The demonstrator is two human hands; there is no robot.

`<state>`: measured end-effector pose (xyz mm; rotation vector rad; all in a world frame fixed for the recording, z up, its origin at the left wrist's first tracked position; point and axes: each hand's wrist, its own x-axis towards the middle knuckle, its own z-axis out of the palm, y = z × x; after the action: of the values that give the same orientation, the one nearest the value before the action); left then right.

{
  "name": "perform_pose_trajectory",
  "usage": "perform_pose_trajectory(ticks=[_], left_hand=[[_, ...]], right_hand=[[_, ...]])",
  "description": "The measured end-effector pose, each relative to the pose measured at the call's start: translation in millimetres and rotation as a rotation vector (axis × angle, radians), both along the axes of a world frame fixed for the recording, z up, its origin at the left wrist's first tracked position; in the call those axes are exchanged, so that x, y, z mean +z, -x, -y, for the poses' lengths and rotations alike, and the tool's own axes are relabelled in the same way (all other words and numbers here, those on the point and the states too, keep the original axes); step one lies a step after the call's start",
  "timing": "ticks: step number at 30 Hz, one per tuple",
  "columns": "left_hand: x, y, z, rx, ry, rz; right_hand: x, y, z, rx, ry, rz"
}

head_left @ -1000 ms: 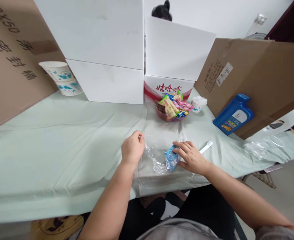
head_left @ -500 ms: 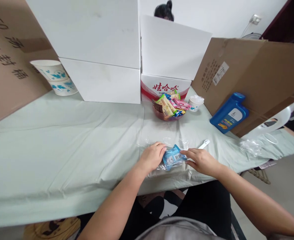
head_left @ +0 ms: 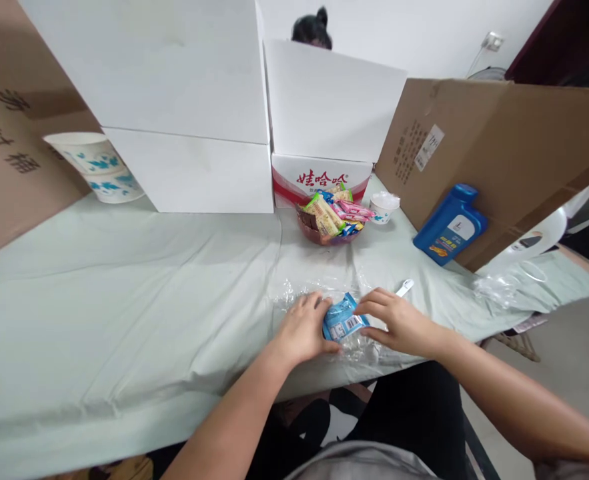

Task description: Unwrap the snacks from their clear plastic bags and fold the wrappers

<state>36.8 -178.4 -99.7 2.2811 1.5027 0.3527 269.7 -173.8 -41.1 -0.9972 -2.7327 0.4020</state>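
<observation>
A small blue snack packet (head_left: 345,321) with white print and a barcode lies on a sheet of clear plastic wrap (head_left: 294,291) near the table's front edge. Around the packet's left edge, my left hand (head_left: 301,327) is open, thumb and fingers spread, with the fingertips close against it. My right hand (head_left: 399,320) is open too, its fingertips at the packet's right end and its thumb held apart below. Just beyond the right hand lies a white-handled tool (head_left: 405,287), partly hidden, its kind unclear.
A bowl (head_left: 314,234) of wrapped snacks stands ahead, beside a paper cup (head_left: 384,208). White boxes (head_left: 194,170) and a cardboard box (head_left: 454,147) wall the table. A blue bottle (head_left: 450,227) leans at right; stacked paper cups (head_left: 107,170) stand left. A person's hair (head_left: 312,30) shows behind.
My left hand has opened wider, its thumb now out below the packet. The packet has turned slightly and lies more exposed. The view has shifted a little to the right.
</observation>
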Motion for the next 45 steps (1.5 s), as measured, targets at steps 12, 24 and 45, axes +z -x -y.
perform_pose_trajectory(ticks=[12,24,45], left_hand=[[1.2,12,6,0.031,0.091,-0.019],[-2.6,8,3,0.006,0.077,-0.063],[12.9,47,-1,0.120,-0.184,0.049]], right_hand=[[17.3,14,-80,-0.129,-0.163,-0.227],[41.3,75,-187,-0.518,-0.429,-0.264],[-46.8,17,-43,-0.018,-0.057,-0.049]])
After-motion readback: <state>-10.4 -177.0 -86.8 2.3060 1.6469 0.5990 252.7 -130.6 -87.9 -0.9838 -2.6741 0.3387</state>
